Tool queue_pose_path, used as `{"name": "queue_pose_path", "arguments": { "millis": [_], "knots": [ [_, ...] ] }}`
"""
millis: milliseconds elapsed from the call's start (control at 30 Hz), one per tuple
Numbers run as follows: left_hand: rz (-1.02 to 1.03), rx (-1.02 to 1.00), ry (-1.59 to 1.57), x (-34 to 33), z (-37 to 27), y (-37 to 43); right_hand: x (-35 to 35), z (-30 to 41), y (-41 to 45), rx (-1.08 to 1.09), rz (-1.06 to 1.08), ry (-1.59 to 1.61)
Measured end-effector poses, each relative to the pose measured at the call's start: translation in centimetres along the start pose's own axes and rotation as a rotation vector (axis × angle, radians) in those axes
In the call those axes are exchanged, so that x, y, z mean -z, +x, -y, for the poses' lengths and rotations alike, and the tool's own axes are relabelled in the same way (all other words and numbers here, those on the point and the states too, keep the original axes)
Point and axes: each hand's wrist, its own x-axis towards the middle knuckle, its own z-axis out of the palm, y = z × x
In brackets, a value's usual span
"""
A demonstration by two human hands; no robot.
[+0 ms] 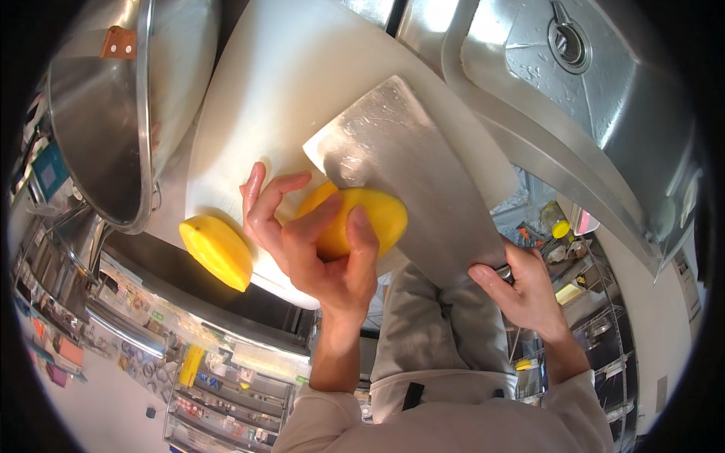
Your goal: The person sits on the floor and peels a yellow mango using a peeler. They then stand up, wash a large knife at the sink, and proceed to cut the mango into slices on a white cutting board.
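My left hand (314, 257) holds a peeled yellow mango (385, 218), thumb and forefinger across its top and the other fingers raised. In my right hand (527, 289) is the handle end of a broad-bladed steel cleaver (410, 175). The wet blade slants over the white cutting board (266, 96), close against the mango's right side. Its edge there is hidden behind the fruit, so I cannot tell whether it is in the flesh. A second peeled mango piece (218, 252) lies at the board's left front edge.
Left of the board stands a large metal bowl (102, 136) with a brown tab on its rim. A stainless steel sink (566, 96) with a drain is at the upper right. Wire shelves (606, 317) and stocked racks (226, 396) stand beyond the counter.
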Motion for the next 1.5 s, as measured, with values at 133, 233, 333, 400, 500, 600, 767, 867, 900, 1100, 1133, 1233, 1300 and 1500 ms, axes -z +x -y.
{"name": "queue_pose_path", "arguments": {
  "millis": [133, 233, 333, 400, 500, 600, 767, 867, 900, 1100, 1133, 1233, 1300, 1500],
  "knots": [
    [0.043, -0.055, 0.041, 0.3, 0.9, -0.2, -0.2, -0.1, -0.1, -0.008, 0.01, -0.045],
    [-0.055, -0.042, -0.05, -0.4, 1.1, 0.1, 0.1, -0.6, -1.0, -0.031, 0.036, -0.069],
    [-0.013, -0.036, 0.04, -0.2, 0.6, 0.4, 0.1, -0.5, -0.9, -0.021, 0.047, -0.075],
    [-0.001, -0.028, 0.046, -0.2, 0.5, 0.4, 0.0, -0.3, -0.7, -0.017, 0.052, -0.077],
    [-0.003, -0.002, 0.0, -0.4, 0.4, 0.3, -0.3, -0.1, -0.5, -0.034, 0.059, -0.079],
    [-0.018, 0.002, -0.038, -0.4, 0.6, 0.4, -0.6, -0.2, -0.9, -0.034, 0.056, -0.094],
    [-0.036, 0.012, -0.054, -0.4, 0.7, 0.2, -0.7, -0.3, -1.2, -0.048, 0.098, -0.125],
    [-0.023, 0.017, -0.047, -0.4, 0.6, 0.2, -0.8, -0.5, -1.5, -0.101, 0.116, -0.124],
    [-0.022, 0.02, -0.055, -0.4, 0.6, 0.2, -0.9, -0.6, -1.6, -0.096, 0.11, -0.128],
    [-0.053, 0.045, -0.114, -0.6, 0.5, 0.2, -1.6, -1.3, -2.5, -0.053, 0.103, -0.214],
    [-0.053, 0.046, -0.123, -0.7, 0.5, 0.2, -1.8, -0.8, -2.4, -0.042, 0.1, -0.202],
    [-0.049, 0.048, -0.14, -0.6, 0.5, 0.3, -2.0, -0.7, -2.7, 0.005, 0.096, -0.274],
    [-0.035, 0.047, -0.135, -0.5, 0.5, 0.2, -2.1, -0.7, -2.7, 0.009, 0.112, -0.306],
    [0.026, 0.016, -0.003, 0.5, 0.6, 0.3, -2.1, -0.5, -3.2, 0.009, 0.149, -0.361]
  ]
}}
